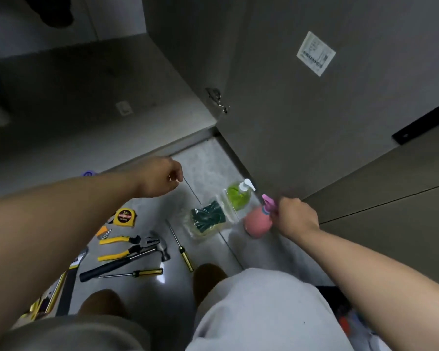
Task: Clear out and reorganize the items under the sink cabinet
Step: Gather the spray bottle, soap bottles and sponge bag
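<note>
My right hand (295,217) grips the trigger head of a pink spray bottle (257,222), which stands on the grey floor by the open cabinet door (302,117). Just left of it stand a green pump bottle (239,196) and a clear bag of green scouring pads (208,219). My left hand (161,177) hovers with curled fingers over the floor near the cabinet's front edge; whether it holds anything I cannot tell. The cabinet interior (86,97) is dark, with bare floor panel showing.
Tools lie on the floor at lower left: a yellow tape measure (124,217), two yellow-handled pliers (127,247), a hammer (127,262), two screwdrivers (180,247). A tool case (58,290) sits at the far left. My knees fill the bottom.
</note>
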`<state>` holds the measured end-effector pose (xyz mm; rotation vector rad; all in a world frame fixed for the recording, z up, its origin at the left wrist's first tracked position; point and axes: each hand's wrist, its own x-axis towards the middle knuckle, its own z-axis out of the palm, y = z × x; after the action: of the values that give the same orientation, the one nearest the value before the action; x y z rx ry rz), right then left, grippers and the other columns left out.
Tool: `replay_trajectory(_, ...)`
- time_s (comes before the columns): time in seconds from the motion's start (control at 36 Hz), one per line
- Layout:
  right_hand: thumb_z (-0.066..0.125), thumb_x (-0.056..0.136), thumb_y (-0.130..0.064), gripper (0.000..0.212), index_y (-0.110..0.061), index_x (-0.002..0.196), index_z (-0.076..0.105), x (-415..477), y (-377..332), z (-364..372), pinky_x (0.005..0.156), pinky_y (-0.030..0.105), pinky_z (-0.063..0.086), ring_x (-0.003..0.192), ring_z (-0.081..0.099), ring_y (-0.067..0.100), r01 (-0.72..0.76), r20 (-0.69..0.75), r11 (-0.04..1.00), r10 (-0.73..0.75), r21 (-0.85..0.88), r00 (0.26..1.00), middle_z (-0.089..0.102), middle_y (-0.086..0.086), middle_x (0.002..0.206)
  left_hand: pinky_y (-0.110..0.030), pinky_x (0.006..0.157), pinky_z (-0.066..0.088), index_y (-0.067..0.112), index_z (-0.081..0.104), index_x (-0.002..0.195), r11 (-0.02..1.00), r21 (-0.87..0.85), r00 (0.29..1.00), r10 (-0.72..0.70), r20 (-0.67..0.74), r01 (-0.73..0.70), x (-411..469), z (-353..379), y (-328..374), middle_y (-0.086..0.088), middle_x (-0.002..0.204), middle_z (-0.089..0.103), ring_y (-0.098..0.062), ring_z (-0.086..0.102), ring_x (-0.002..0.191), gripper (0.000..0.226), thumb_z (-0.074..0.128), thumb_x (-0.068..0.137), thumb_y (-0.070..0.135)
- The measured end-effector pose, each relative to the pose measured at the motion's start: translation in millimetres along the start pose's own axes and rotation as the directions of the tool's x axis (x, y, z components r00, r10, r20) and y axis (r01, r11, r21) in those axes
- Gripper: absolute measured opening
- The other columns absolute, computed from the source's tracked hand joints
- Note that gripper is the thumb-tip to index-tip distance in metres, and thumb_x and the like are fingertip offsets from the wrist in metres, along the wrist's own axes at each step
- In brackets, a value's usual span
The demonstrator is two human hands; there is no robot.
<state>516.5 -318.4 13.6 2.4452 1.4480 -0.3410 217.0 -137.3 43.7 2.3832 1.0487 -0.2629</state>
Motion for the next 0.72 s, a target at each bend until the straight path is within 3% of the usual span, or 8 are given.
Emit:
replay_trajectory(0.08, 0.041, 0.096, -0.057, 0.049, -0.016, 0.1, 0.066, -3.3, -6.1, -27.9, 0.072, 0.038, 0.05, 0.094, 0.069, 0.04, 0.106, -0.105, 0.994, -0.109, -0.035, 0.988, 0.071, 0.018, 0.101, -0.029, 0.085, 0.048, 0.023, 0.066, 0.118, 0.999, 0.016, 0.999, -0.035, -0.021, 0.035, 1.3, -3.0, -13.7, 0.0, 0.117, 0.063, -0.017, 0.058, 0.102, 0.022, 0.062, 0.096, 0.022)
replay_trajectory(0.17, 0.047, 0.091, -0.06, 0.044, -0.019, 0.084, 0.059, -3.8, -17.9, -62.8, 0.066, 0.037, 0.049, 0.085, 0.068, 0.04, 0.187, -0.179, 0.982, -0.186, -0.007, 0.966, 0.069, 0.015, 0.088, -0.038, 0.092, 0.047, 0.03, 0.06, 0.125, 0.984, 0.125, 0.99, -0.124, -0.065, 0.131, -7.2, -7.9, -31.5, 0.001, 0.122, 0.059, -0.02, 0.054, 0.111, 0.031, 0.063, 0.095, 0.032)
replay_trajectory(0.22, 0.052, 0.087, -0.059, 0.04, -0.02, 0.076, 0.051, -0.3, -29.0, -85.5, 0.062, 0.035, 0.048, 0.079, 0.065, 0.039, 0.217, -0.191, 0.975, -0.206, 0.039, 0.96, 0.066, 0.012, 0.08, -0.042, 0.097, 0.042, 0.034, 0.055, 0.132, 0.956, 0.185, 0.973, -0.216, -0.087, 0.229, -16.3, -11.6, -44.7, -0.001, 0.127, 0.055, -0.025, 0.051, 0.12, 0.04, 0.064, 0.094, 0.035)
replay_trajectory(0.33, 0.062, 0.084, -0.049, 0.035, -0.017, 0.073, 0.052, 19.3, -57.1, -116.5, 0.06, 0.035, 0.042, 0.074, 0.059, 0.038, 0.285, -0.22, 0.941, -0.244, 0.181, 0.945, 0.061, 0.011, 0.072, -0.048, 0.108, 0.039, 0.036, 0.05, 0.141, 0.898, 0.175, 0.915, -0.39, -0.104, 0.403, -37.3, -13.5, -74.3, -0.004, 0.137, 0.051, -0.029, 0.044, 0.131, 0.051, 0.065, 0.092, 0.035)
replay_trajectory(0.44, 0.067, 0.086, -0.04, 0.034, -0.022, 0.062, 0.049, 50.3, -90.8, -120.4, 0.062, 0.03, 0.034, 0.07, 0.054, 0.033, 0.304, -0.214, 0.903, -0.246, 0.303, 0.945, 0.052, 0.0, 0.061, -0.053, 0.108, 0.035, 0.039, 0.044, 0.146, 0.845, 0.143, 0.857, -0.509, -0.079, 0.515, -55.3, -5.6, -99.9, -0.005, 0.147, 0.044, -0.03, 0.038, 0.138, 0.054, 0.061, 0.095, 0.038)
replay_trajectory(0.58, 0.066, 0.085, -0.043, 0.036, -0.017, 0.064, 0.052, 96.8, -128.3, -101.6, 0.065, 0.029, 0.037, 0.072, 0.053, 0.033, 0.238, -0.169, 0.91, -0.19, 0.339, 0.967, 0.054, 0.006, 0.066, -0.046, 0.096, 0.051, 0.027, 0.058, 0.134, 0.846, 0.006, 0.846, -0.533, -0.033, 0.533, -63.0, 7.3, -127.3, -0.01, 0.122, 0.049, -0.035, 0.055, 0.112, 0.037, 0.056, 0.098, 0.026)
replay_trajectory(0.72, 0.066, 0.089, -0.043, 0.033, -0.01, 0.083, 0.07, 142.9, -160.2, -79.2, 0.067, 0.028, 0.047, 0.077, 0.068, 0.03, 0.138, -0.108, 0.904, -0.102, 0.404, 0.989, 0.07, 0.013, 0.075, -0.036, 0.079, 0.049, 0.019, 0.066, 0.119, 0.852, -0.071, 0.836, -0.524, -0.163, 0.519, -56.1, 22.7, -141.5, -0.009, 0.108, 0.047, -0.036, 0.058, 0.093, 0.024, 0.054, 0.099, 0.016)
